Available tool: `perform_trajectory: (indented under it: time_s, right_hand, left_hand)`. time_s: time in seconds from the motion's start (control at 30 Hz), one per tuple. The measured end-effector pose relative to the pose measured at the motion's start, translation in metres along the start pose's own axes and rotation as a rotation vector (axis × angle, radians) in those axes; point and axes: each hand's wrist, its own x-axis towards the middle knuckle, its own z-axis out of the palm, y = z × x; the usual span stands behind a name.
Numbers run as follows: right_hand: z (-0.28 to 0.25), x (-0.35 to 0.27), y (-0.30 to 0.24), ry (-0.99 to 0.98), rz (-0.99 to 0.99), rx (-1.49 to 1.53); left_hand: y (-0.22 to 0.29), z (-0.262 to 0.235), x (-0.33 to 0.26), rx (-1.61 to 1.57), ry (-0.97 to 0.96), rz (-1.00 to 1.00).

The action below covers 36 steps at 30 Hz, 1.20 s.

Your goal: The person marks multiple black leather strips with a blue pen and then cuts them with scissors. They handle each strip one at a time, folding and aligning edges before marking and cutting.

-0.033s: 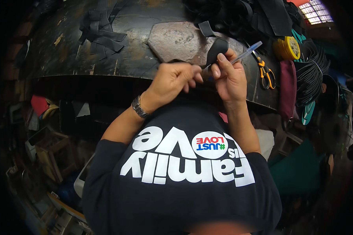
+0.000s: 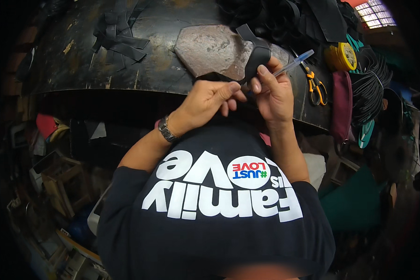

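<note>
Across your black shirt (image 2: 210, 242) runs bold white lettering (image 2: 228, 205), upside down in this view, in two large rows, with a smaller white word (image 2: 279, 182) near the right end. A round white patch (image 2: 248, 172) in the upper row carries two short lines of print, one red, the other blue with a green symbol.

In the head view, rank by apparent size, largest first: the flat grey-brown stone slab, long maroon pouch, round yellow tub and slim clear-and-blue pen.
By visible area:
1. Flat grey-brown stone slab
2. Long maroon pouch
3. Round yellow tub
4. Slim clear-and-blue pen
</note>
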Motion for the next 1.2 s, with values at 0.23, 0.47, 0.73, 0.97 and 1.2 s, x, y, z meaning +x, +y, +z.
perform_trajectory:
  time_s: [0.23, 0.47, 0.73, 0.97, 1.2]
  right_hand:
    - [0.003, -0.014, -0.020, -0.315, -0.220, -0.455]
    - [0.011, -0.034, -0.031, -0.266, -0.509, -1.168]
    - [0.008, -0.039, -0.020, -0.135, -0.598, -1.081]
    - [0.007, -0.038, -0.016, -0.121, -0.634, -1.059]
    - [0.005, -0.041, -0.015, -0.082, -0.531, -1.069]
  left_hand:
    - [-0.025, 0.023, 0.008, -0.673, 0.137, 0.112]
    - [-0.030, 0.024, 0.011, -0.669, 0.236, 0.231]
    - [-0.029, 0.023, 0.002, -0.670, 0.141, 0.305]
    - [-0.032, 0.022, 0.004, -0.612, 0.137, 0.347]
    - [-0.036, 0.019, 0.004, -0.564, 0.102, 0.377]
